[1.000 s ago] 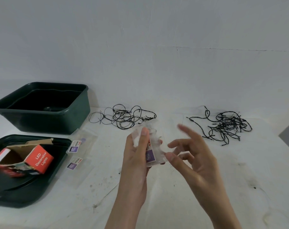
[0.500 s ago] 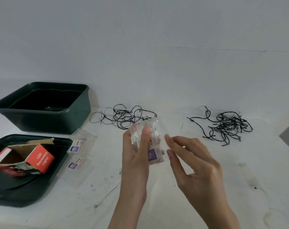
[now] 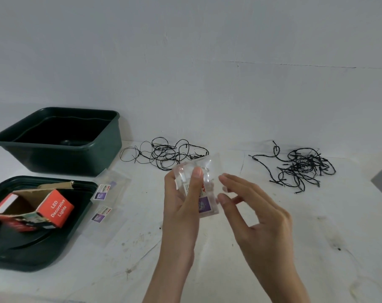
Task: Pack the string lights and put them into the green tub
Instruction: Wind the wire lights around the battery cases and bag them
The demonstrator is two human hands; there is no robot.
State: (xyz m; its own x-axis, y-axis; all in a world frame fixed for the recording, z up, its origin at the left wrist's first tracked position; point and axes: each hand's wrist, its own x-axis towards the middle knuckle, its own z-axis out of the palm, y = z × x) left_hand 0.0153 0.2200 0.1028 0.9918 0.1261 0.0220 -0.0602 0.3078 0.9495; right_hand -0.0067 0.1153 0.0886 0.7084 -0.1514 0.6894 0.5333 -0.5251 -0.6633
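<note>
The left hand [image 3: 181, 217] holds a small clear plastic pouch [image 3: 209, 191] above the white counter [image 3: 262, 265], its grip pinching thumb over the front. The right hand [image 3: 260, 217] is loosely spread, fingertips at the pouch's right edge. Two tangles of black string lights [image 3: 163, 155] [image 3: 301, 169] lie behind, right of the dark green plastic tub [image 3: 76, 159].

Box [image 3: 54, 209] on lid [image 3: 32, 248] before tub [image 3: 65, 159]; string lights [image 3: 161, 153] right of tub.

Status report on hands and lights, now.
Left hand grips clear bag; right hand open beside it. Lights loose on table: left tangle, right tangle, outside green tub. Nothing blocking the tub.
</note>
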